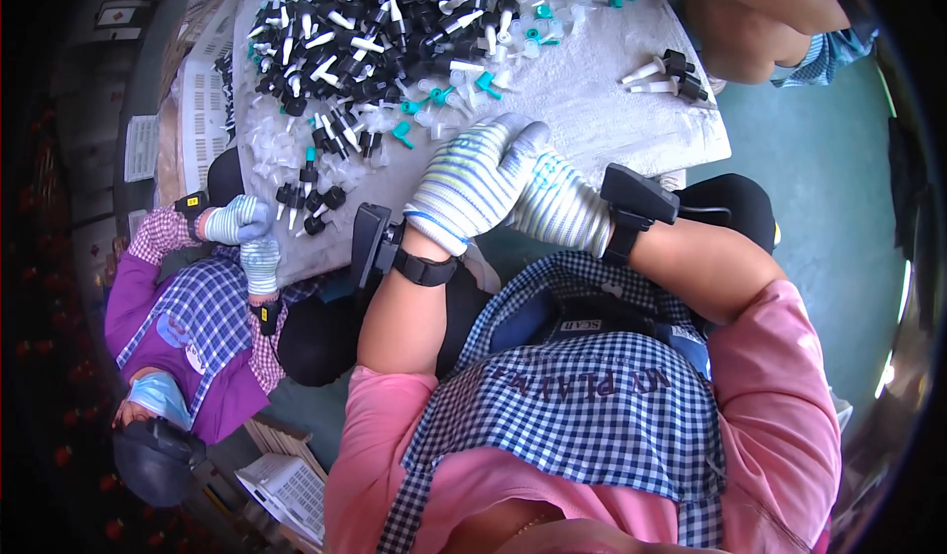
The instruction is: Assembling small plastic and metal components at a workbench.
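Observation:
My left hand (464, 187) and my right hand (560, 197), both in striped knit gloves, are pressed together at the near edge of the worktable (572, 125). Their fingers are closed against each other, and whatever they may hold is hidden. Just beyond them lie loose teal nozzles (402, 136) and translucent plastic caps (439, 115). Farther back rises a big pile of black caps with white nozzles (385, 36).
A small group of black caps with white nozzles (673, 78) lies at the table's right. To the left, a co-worker's gloved hands (242, 228) are close together. Another person's bare arm (760, 1) reaches in at the upper right. White plastic crates (202, 110) stand at the far left.

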Action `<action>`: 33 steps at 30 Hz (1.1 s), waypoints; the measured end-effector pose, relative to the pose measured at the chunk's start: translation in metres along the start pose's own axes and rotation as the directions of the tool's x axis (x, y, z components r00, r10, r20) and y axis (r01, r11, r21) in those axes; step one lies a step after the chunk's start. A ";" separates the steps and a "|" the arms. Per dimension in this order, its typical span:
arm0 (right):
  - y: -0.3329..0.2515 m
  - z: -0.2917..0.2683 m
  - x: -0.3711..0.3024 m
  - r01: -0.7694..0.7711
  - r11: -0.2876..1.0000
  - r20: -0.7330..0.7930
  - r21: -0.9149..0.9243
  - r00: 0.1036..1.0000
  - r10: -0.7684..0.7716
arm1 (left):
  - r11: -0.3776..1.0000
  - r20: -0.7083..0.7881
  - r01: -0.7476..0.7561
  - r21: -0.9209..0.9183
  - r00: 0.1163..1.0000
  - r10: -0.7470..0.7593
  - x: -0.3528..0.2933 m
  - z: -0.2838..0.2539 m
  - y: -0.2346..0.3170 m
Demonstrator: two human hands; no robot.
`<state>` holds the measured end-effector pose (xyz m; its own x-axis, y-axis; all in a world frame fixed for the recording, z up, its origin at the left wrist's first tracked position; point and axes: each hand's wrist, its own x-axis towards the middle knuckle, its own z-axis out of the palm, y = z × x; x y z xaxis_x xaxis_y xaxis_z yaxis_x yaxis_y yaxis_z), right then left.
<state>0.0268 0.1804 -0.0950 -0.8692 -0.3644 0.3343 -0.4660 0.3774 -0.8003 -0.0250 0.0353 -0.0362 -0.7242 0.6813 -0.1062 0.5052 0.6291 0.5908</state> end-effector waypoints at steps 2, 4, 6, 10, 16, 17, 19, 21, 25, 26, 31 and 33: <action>-0.007 -0.002 0.004 0.015 1.000 0.015 0.010 1.000 -0.015 | 0.993 -0.110 0.083 0.085 0.991 -0.074 -0.003 0.000 0.005; -0.013 -0.003 0.010 0.046 0.999 -0.011 0.000 0.999 -0.046 | 0.993 -0.127 0.115 0.029 0.986 -0.111 -0.006 0.003 0.000; -0.013 -0.003 0.009 0.013 0.999 0.077 0.034 0.997 -0.015 | 0.996 -0.223 0.036 0.080 0.975 -0.017 -0.012 0.003 0.005; -0.009 0.003 -0.001 0.015 0.996 0.064 -0.086 0.998 -0.009 | 0.961 0.032 0.015 0.277 0.999 -0.025 -0.016 0.001 -0.007; -0.010 0.009 -0.001 -0.021 0.998 0.036 -0.063 0.999 0.024 | 0.984 -0.139 0.165 0.066 0.978 -0.155 -0.017 0.003 0.009; -0.011 0.008 -0.002 -0.016 0.998 0.041 -0.064 0.999 0.019 | 0.979 -0.151 0.206 0.006 0.967 -0.203 -0.015 0.001 0.014; -0.012 0.006 -0.001 0.026 0.999 -0.029 -0.041 0.999 -0.027 | 0.985 -0.205 0.171 -0.024 0.963 -0.173 -0.016 0.001 0.023; -0.010 0.007 0.001 0.055 0.998 -0.037 -0.030 0.998 -0.056 | 0.989 -0.262 0.144 -0.033 0.954 -0.148 -0.014 0.004 0.022; 0.004 0.007 0.002 0.111 0.994 -0.034 -0.021 0.993 -0.111 | 0.973 -0.344 0.089 -0.213 0.925 -0.160 -0.012 0.005 0.021; -0.005 -0.001 0.008 0.154 0.988 -0.042 -0.015 0.987 -0.155 | 0.943 -0.386 0.031 -0.330 0.908 -0.165 -0.015 0.000 0.024; -0.011 -0.054 0.035 -0.130 0.963 -0.082 -0.238 0.990 0.113 | 0.966 -0.679 0.249 -0.074 0.697 -0.232 -0.028 -0.030 -0.041; 0.003 -0.069 0.035 -0.171 0.871 -0.109 -0.461 0.985 0.136 | 0.926 -0.740 0.378 -0.015 0.618 -0.265 -0.036 -0.047 -0.053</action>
<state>-0.0160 0.2278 -0.0509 -0.9373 -0.2151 0.2743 -0.3332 0.7836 -0.5244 -0.0479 -0.0398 -0.0261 -0.9288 -0.0222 0.3700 0.1868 0.8341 0.5190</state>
